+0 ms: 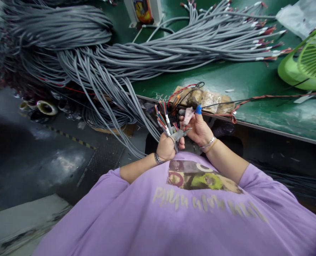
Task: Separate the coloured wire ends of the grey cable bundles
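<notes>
Gathered in front of my chest, several grey cables (169, 124) stand with their ends stripped to thin coloured wires (161, 114). My left hand (166, 146) is closed around them, with a grey wrap on one of its fingers. Close by on the right, my right hand (199, 132) has its fingers curled in beside the wire ends. Blue tape (198, 109) covers its thumb tip, and a pale pink wrap (188, 115) is at another finger. What lies between those fingertips is too small to make out.
Long bundles of grey cable (152, 58) lie across the green table (275, 115) and hang over its edge at left. A taped block with wires (213, 101) sits at the near edge. A green fan (304, 65) stands at right.
</notes>
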Demonstrator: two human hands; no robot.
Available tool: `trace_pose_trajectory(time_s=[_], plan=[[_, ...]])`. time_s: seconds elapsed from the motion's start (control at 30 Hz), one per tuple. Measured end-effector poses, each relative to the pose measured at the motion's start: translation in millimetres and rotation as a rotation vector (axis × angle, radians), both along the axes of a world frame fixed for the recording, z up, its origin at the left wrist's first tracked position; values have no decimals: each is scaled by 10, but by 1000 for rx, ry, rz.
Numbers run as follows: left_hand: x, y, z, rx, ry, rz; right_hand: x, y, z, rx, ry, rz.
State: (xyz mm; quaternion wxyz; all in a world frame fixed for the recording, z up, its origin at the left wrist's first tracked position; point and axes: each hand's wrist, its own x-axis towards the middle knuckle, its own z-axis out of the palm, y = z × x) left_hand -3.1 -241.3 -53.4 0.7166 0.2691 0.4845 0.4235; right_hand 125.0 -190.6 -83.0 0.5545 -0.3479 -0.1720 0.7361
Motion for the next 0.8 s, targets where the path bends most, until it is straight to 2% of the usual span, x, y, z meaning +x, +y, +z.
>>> trace_pose_trajectory(time_s=[0.2, 0.37, 0.8], plan=[[-60, -63, 90, 20, -53, 33, 75, -78, 78, -2, -46, 96], [-29, -28, 144, 12, -54, 65, 88, -102, 146, 24, -84, 69], [50, 41, 25, -23, -21, 88, 83, -20, 54, 1, -21, 28]])
